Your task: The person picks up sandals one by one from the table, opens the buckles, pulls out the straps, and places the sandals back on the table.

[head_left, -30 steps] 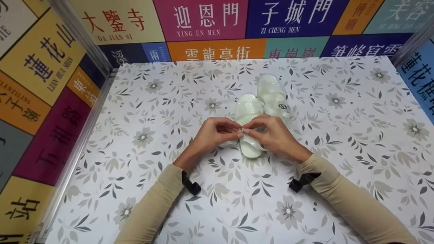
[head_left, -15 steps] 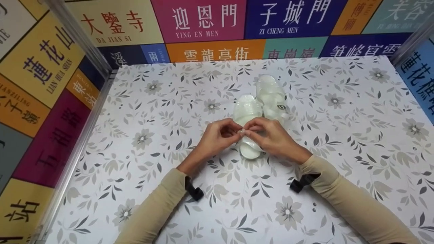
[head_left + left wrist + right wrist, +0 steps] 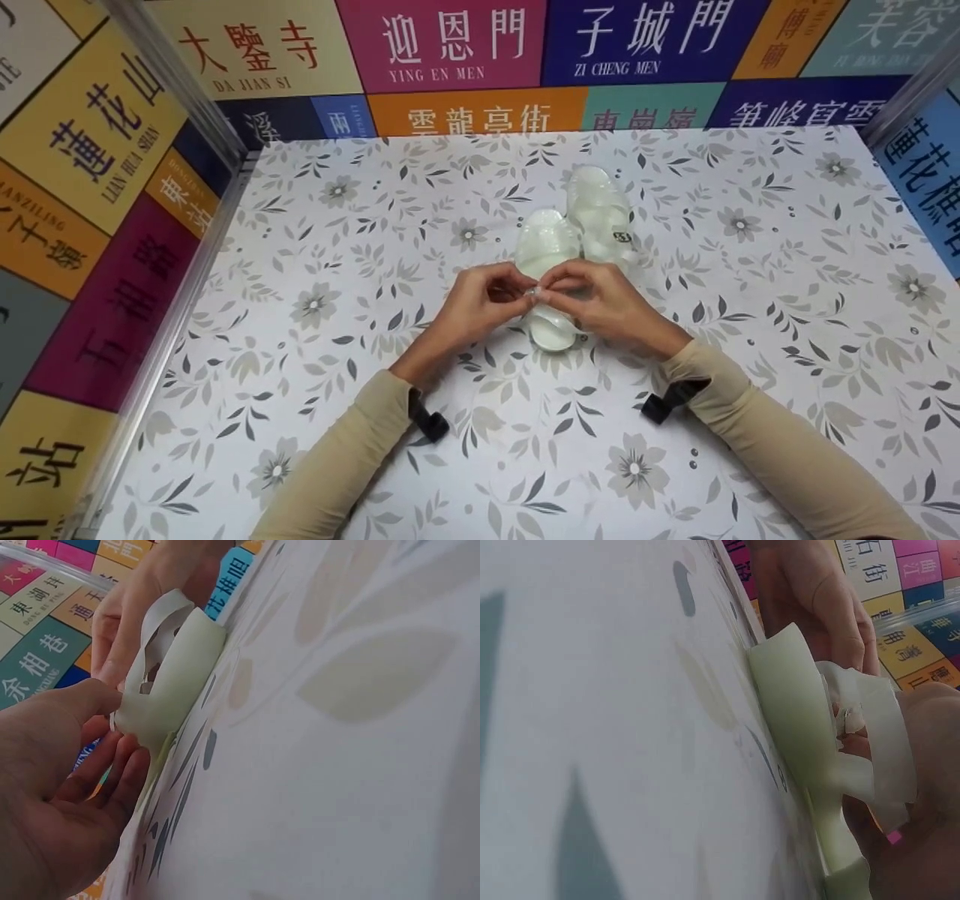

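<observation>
Two pale sandals lie mid-tabletop [image 3: 750,300]. The left hand [image 3: 476,304] and right hand [image 3: 604,304] both pinch the strap [image 3: 154,630] of the near sandal [image 3: 547,247]; the second sandal [image 3: 596,206] lies just behind it.

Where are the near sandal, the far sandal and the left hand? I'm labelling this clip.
near sandal [image 3: 546,244], head view, toe end of the sole.
far sandal [image 3: 596,202], head view, middle of the sole.
left hand [image 3: 472,307], head view, back of the hand.

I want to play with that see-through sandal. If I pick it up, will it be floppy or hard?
Probably bendy: the strap curls in thin loops where the left hand and right hand pinch it. The sole looks thicker, so likely firmer. The sandal seems light, glossy, maybe slippery.
</observation>
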Motion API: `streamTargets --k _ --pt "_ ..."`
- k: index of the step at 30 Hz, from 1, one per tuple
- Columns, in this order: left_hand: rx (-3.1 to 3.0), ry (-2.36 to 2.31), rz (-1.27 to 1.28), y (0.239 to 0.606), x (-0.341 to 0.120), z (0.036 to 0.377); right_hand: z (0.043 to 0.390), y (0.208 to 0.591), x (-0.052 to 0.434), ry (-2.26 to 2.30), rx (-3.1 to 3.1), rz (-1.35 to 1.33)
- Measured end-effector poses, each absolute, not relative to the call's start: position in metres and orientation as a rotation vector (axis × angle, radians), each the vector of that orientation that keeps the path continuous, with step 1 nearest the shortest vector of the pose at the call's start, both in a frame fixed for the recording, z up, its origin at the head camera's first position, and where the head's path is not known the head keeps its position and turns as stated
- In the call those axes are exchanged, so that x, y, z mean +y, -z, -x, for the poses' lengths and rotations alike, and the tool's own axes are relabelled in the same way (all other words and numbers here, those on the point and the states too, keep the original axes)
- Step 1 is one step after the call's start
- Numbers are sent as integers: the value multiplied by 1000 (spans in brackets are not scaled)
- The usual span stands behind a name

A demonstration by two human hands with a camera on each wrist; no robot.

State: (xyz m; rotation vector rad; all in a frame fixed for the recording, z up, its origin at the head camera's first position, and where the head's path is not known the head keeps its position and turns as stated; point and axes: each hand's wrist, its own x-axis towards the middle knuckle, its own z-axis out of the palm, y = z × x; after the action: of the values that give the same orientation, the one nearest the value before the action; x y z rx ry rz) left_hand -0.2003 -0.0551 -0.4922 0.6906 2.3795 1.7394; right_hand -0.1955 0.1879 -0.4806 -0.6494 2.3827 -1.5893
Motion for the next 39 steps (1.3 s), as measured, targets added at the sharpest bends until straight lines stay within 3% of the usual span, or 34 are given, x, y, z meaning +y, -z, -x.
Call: streamTargets --k 39 --pt "2359 -1707 -753 494 -53 200 201 484 192 1566 2371 697"
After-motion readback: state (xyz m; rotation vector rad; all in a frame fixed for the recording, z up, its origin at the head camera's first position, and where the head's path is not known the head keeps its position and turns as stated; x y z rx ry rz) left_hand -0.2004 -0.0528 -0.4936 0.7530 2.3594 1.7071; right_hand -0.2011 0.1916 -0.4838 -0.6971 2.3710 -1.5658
